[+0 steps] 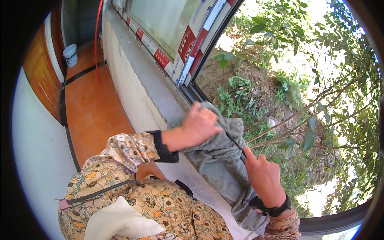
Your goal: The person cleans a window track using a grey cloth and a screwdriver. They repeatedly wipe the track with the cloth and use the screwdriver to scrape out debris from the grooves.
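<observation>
A grey-green fabric cloth [220, 177] lies bunched over the window sill and its sliding track. My left hand [196, 127], blurred with its fingers curled, is over the upper part of the cloth; whether it grips the fabric cannot be made out. My right hand [264, 175] is closed around a thin dark rod-like tool [235, 141], index finger stretched along it. The rod slants up and left onto the cloth at the outer edge of the track. Its handle is hidden in my palm, and its far end is not visible among the folds.
A window sash [163, 27] with red-and-white protective tape stands beyond the cloth. The dark window track [192, 93] runs along the concrete sill [144, 72]. Branches [279, 129] reach close outside the opening. On the orange floor [93, 102] stands a white bucket [70, 55]; a red hose-like line [96, 42] hangs nearby.
</observation>
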`<state>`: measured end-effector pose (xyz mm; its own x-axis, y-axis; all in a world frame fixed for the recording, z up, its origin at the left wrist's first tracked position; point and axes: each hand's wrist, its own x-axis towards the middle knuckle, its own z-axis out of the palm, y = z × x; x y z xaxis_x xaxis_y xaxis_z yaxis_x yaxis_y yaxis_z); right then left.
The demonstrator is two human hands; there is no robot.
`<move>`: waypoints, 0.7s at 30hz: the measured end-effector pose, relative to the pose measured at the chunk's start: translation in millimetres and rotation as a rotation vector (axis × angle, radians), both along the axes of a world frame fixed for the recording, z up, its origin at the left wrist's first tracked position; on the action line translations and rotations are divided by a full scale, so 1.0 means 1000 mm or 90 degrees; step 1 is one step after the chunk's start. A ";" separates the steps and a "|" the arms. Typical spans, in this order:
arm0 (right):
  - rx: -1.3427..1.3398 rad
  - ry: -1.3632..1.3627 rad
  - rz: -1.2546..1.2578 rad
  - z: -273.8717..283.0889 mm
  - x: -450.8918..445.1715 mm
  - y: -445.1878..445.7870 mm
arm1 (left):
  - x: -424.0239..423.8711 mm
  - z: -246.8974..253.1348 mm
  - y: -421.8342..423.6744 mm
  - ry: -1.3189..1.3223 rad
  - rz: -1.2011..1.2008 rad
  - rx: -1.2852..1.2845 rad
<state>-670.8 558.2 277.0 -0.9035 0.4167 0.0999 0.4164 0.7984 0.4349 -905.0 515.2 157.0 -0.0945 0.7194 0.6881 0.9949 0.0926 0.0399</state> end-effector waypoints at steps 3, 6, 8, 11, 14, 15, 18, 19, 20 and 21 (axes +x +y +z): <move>-0.025 0.061 0.011 0.004 -0.018 -0.011 | -0.059 0.014 -0.017 -0.020 0.146 -0.113; -0.030 0.089 0.071 -0.012 -0.050 -0.005 | -0.078 -0.001 -0.036 -0.116 0.140 0.111; -0.017 0.104 0.103 -0.019 -0.075 0.003 | -0.073 -0.012 -0.045 -0.231 0.169 0.112; 0.029 0.115 0.138 -0.029 -0.111 0.016 | -0.072 -0.027 -0.047 -0.364 0.181 0.023; 0.087 0.100 0.154 -0.040 -0.140 0.026 | -0.082 -0.027 -0.044 -0.321 0.190 0.113; 0.094 0.101 0.161 -0.044 -0.147 0.025 | -0.088 -0.028 -0.046 -0.405 0.163 0.112; 0.134 0.095 0.181 -0.057 -0.163 0.023 | -0.097 -0.029 -0.045 -0.628 0.049 0.135; 0.159 0.073 0.198 -0.058 -0.167 0.023 | -0.096 -0.025 -0.045 -0.684 -0.004 0.156; 0.183 0.050 0.214 -0.058 -0.169 0.023 | -0.095 -0.024 -0.042 -0.740 -0.060 0.177; 0.207 0.032 0.230 -0.056 -0.172 0.023 | -0.094 -0.025 -0.041 -0.693 -0.045 0.196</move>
